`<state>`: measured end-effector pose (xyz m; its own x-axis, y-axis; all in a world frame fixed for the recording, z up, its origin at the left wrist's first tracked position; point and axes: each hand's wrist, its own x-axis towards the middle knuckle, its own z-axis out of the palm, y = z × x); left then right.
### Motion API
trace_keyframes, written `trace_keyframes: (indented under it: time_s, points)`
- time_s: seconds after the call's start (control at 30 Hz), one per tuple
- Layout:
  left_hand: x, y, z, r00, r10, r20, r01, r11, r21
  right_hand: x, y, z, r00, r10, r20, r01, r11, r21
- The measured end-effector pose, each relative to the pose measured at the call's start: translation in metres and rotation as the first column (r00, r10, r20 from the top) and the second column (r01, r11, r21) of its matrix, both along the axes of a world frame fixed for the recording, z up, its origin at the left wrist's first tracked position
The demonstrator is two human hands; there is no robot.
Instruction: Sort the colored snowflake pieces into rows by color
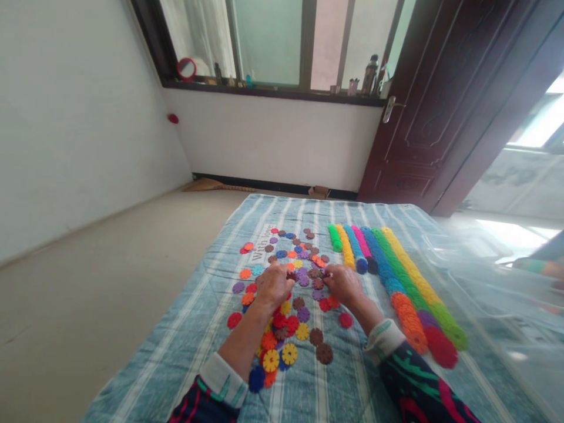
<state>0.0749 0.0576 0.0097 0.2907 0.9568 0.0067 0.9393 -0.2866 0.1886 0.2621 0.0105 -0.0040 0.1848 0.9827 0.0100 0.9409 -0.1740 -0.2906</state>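
Colourful notched plastic discs lie scattered over a blue striped cloth (194, 329), among them a yellow disc (289, 353) and a brown disc (324, 353). My left hand (274, 286) reaches into the scatter, its fingers pinched on a dark brown disc near the middle. Just to the right, my right hand (344, 283) is closed at the fingertips beside brown discs; what it holds, if anything, is too small to make out. Right of my hands, discs lie in long overlapping rows sorted by colour, including a yellow row (409, 264) and an orange row (409, 323).
Clear plastic containers (497, 282) stand at the cloth's right side. Beyond the far edge are a wall, a window sill (273, 93) with small items, and a dark red door (423, 117). A broom (215, 185) lies on the floor.
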Motion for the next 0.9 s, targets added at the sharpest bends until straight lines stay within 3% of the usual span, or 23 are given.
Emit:
trace_keyframes:
  time_s: [0.17, 0.27, 0.33, 0.5, 0.9]
  points:
    - [-0.005, 0.006, 0.005, 0.967, -0.038, 0.252, 0.061, 0.995, -0.082, 0.011, 0.006, 0.003, 0.974, -0.018, -0.227, 0.032, 0.998, 0.058]
    - [-0.008, 0.007, 0.011, 0.89, -0.066, 0.45, 0.189, 0.954, -0.232, 0.01, 0.015, 0.009, 0.931, 0.071, -0.359, -0.05, 0.996, 0.069]
    - [-0.008, 0.005, 0.015, 0.865, -0.074, 0.497, 0.255, 0.917, -0.308, 0.006, 0.022, 0.012, 0.936, 0.129, -0.329, -0.11, 0.991, 0.077]
    - [-0.006, -0.006, 0.023, 0.905, -0.185, 0.384, 0.329, 0.876, -0.354, -0.005, 0.04, 0.016, 0.973, 0.229, -0.029, -0.229, 0.973, 0.009]
    - [-0.007, -0.002, 0.016, 0.919, -0.268, 0.289, 0.369, 0.842, -0.394, -0.003, 0.049, 0.018, 0.955, 0.29, 0.065, -0.281, 0.952, -0.12]
